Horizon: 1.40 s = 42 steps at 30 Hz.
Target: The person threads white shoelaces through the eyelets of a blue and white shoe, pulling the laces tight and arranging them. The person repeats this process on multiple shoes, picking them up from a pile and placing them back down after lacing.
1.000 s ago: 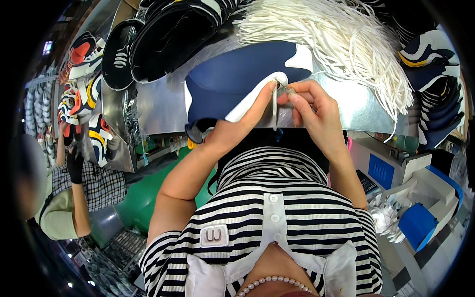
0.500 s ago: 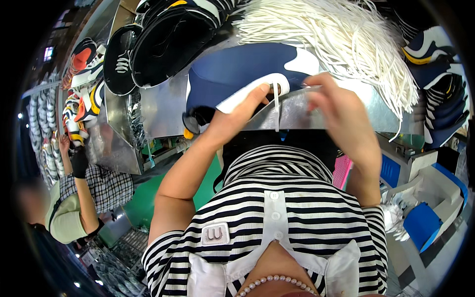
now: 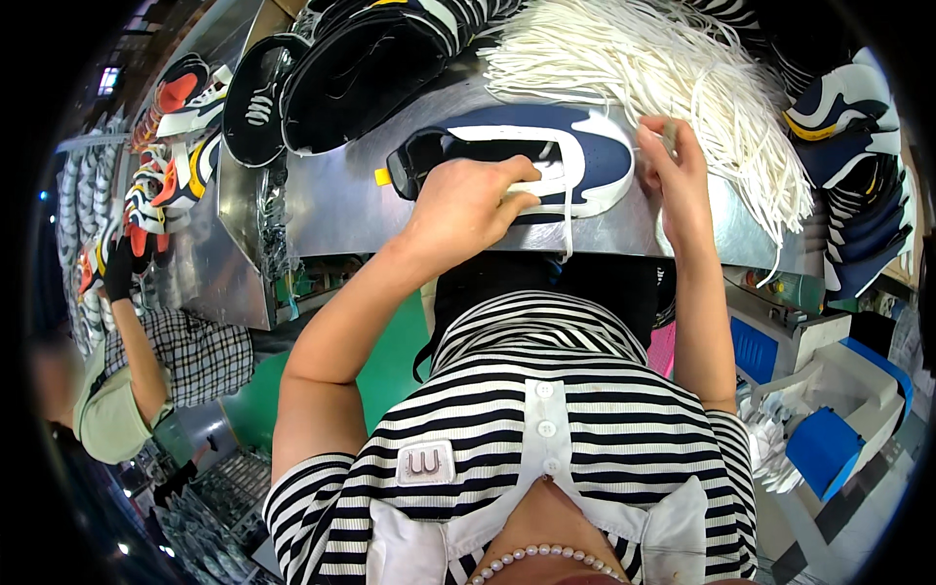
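Observation:
A navy and white shoe upper (image 3: 606,166) lies on the metal bench, its dark opening facing up and its toe to the right. My left hand (image 3: 463,207) is closed on the near white eyelet edge, thumb and fingers pinching it. A white shoelace (image 3: 568,219) runs across the eyelet area and dangles over the upper's near side. To the right of the toe, my right hand (image 3: 682,180) is raised with its fingers curled in a pinch. Whatever lies between those fingertips is too small to make out.
Loose white laces (image 3: 663,78) form a big heap behind the bench (image 3: 341,210). Black uppers (image 3: 366,83) are stacked at the back left, navy uppers (image 3: 863,214) at the right. At the far left a co-worker (image 3: 127,390) handles colourful uppers. A grey and blue machine (image 3: 829,419) stands at lower right.
The upper has been turned over from its outer side to show its opening, lying flatter on the bench. My left hand shifted its hold along the edge; my right hand moved up, away from the lace.

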### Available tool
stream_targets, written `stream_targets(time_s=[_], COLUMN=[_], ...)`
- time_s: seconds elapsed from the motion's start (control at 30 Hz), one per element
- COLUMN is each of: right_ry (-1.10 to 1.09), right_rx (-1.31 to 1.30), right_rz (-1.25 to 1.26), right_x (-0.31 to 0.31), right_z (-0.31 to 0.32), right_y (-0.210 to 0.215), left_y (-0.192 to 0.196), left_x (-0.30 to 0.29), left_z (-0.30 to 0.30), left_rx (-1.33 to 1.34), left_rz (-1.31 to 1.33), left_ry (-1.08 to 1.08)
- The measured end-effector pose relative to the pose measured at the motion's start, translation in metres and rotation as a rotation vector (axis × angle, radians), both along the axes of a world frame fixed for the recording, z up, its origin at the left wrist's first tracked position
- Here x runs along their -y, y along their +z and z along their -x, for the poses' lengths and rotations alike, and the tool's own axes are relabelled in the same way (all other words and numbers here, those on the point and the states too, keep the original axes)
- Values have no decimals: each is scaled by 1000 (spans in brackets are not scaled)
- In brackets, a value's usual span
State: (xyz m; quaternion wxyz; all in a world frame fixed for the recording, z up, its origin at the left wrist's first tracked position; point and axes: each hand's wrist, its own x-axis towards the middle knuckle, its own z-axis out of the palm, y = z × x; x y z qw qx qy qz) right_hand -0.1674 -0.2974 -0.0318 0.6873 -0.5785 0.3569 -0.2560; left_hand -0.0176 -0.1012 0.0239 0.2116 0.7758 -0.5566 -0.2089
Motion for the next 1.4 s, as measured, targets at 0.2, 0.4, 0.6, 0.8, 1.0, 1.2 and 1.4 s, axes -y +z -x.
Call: stream_targets(time_s=[0.2,0.4,0.6,0.8,1.0,1.2,1.4], right_ry=[312,443,698,431,288,325,192], right_rx=[-115,15,-412,-182,123,114,215], right_rz=[189,26,599,152,178,441,521], right_x=[-54,-74,-81,-70,-38,-11,0], right_z=[23,22,132,115,25,-19,-36], right_y=[-6,-4,-30,11,26,20,0], left_y=[-12,6,66,-7,-8,11,-8], left_x=[-3,0,1,-1,10,26,51], left_z=[13,15,-10,2,5,12,12], left_rx=[146,247,201,184,118,239,208], left_rz=[377,513,615,258,-13,61,-76], left_ry=[58,74,207,41,21,-29,33])
